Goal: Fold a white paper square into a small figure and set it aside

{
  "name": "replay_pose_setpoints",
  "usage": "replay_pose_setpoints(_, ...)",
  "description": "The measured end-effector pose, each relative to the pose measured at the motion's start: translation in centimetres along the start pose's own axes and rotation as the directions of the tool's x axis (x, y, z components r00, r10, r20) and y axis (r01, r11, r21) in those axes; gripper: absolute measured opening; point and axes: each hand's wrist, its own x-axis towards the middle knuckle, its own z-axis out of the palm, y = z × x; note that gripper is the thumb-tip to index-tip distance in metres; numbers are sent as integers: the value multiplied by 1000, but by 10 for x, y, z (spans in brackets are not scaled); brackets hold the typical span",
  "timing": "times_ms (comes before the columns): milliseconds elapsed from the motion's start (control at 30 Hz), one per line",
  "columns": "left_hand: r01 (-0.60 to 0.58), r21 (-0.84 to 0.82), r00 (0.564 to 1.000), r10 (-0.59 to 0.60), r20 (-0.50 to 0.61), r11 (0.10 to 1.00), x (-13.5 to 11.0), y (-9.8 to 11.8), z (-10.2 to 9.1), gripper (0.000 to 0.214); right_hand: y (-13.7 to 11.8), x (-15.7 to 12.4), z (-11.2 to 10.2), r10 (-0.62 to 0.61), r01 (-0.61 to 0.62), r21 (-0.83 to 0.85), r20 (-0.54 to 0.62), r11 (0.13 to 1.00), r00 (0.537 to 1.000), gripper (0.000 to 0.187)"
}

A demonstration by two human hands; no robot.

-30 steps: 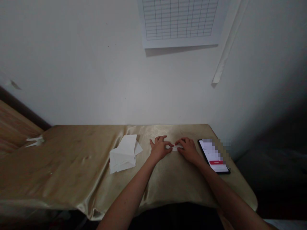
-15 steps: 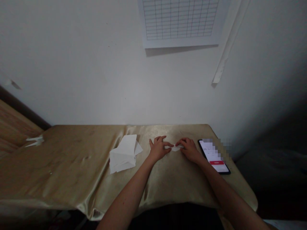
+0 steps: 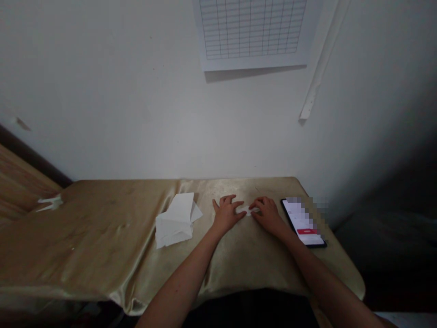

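Observation:
A small piece of white paper lies on the cloth between my two hands, partly covered by the fingers. My left hand has its fingers spread, index finger and thumb apart; the thumb tip is at the paper's left edge. From the other side, my right hand has thumb and index finger closed on the paper's right end. To the left of my left hand sits a loose stack of white paper sheets, unevenly piled. The small paper's exact shape and folds are too small to make out.
The table wears a shiny gold cloth with creases. A phone with a lit screen lies near the right edge. White scraps are at the far left. A printed grid sheet hangs on the wall behind.
My left index finger has lifted away from the small paper and parted from the thumb. My right hand stays at the paper's right end. The view has shifted slightly.

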Motion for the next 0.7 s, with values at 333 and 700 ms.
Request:
replay_pose_setpoints(333,-24,-99,1000,25,16,995,-1,11,-1,19,0,2,5,-5,8,33,-73,999,997,14)
replay_pose_setpoints(700,-76,-99,995,69,-67,992,-2,11,-3,23,9,6,10,-6,21,107,-134,994,991,17)
